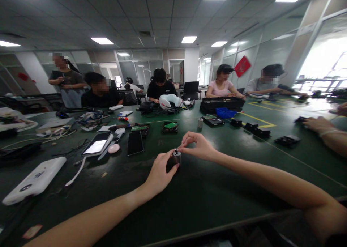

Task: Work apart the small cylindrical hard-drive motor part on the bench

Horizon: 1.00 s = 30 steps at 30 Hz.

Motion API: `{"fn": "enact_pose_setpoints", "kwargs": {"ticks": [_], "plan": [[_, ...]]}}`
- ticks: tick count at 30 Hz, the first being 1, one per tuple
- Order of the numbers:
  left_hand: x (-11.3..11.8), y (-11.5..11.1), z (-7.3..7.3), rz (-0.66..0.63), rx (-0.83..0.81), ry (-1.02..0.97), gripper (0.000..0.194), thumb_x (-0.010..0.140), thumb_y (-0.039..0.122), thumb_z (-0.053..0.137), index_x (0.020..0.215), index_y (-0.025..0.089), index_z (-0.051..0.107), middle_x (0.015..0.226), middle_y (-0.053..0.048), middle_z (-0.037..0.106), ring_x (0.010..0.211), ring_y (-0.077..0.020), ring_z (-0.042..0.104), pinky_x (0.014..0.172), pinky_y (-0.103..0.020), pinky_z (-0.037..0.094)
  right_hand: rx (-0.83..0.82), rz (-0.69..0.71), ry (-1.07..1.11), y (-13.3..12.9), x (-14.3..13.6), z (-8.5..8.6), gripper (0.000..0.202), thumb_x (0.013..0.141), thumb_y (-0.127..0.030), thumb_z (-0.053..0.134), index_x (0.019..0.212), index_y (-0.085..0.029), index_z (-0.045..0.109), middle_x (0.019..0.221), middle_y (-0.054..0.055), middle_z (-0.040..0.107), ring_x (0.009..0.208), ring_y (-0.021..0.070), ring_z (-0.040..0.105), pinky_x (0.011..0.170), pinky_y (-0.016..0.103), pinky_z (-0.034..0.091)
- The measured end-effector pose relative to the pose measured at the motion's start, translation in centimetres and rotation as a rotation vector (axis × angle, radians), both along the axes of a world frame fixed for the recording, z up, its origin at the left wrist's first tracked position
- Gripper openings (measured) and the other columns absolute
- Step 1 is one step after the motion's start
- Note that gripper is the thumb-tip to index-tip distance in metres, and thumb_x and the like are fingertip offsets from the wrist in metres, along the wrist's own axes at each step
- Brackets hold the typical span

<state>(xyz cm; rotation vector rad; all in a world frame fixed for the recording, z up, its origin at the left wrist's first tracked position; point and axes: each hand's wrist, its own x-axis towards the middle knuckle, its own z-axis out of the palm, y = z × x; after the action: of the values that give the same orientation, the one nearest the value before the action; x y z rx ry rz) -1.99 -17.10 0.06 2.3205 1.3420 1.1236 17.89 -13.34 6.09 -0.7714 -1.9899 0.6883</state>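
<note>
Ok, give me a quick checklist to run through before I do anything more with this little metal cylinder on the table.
1. Left hand steadies the cylinder: ok, fingers wrap its side.
2. Right hand pinches the cylinder's top: ok, fingertips meet there.
3. Cylinder upright on the green table: ok.
4. Bare table around the hands: ok, the black phone lies apart.
5. What the fingertips grip on top: cannot tell, too small.
6. Neighbour's hand at a distance: ok, far right.
</note>
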Motion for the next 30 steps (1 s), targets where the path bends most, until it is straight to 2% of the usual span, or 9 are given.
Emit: {"fn": "enact_pose_setpoints", "kwargs": {"ticks": [16,30], "plan": [[0.06,-0.29,0.34,-0.008,-0.025,-0.015,0.046,0.082,0.021,0.06,0.127,0.023,0.051,0.117,-0.008,0.059,0.109,-0.0232,0.055,0.1,-0.042,0.042,-0.006,0.055,-0.039,-0.12,-0.38,-1.0,0.028,0.073,-0.038,0.074,0.081,-0.016,0.057,0.08,0.004,0.068,0.077,0.0182,0.068,0.071,0.03,0.054],[-0.09,-0.05,-0.02,0.001,-0.014,0.015,0.047,0.083,0.023,0.06,0.129,0.022,0.049,0.115,-0.008,0.058,0.109,-0.0228,0.054,0.099,-0.04,0.042,0.053,-0.01,-0.008,-0.02,-0.31,-0.94,0.021,0.075,-0.031,0.071,0.078,-0.017,0.056,0.078,0.004,0.069,0.074,0.0179,0.069,0.07,0.03,0.054]]}}
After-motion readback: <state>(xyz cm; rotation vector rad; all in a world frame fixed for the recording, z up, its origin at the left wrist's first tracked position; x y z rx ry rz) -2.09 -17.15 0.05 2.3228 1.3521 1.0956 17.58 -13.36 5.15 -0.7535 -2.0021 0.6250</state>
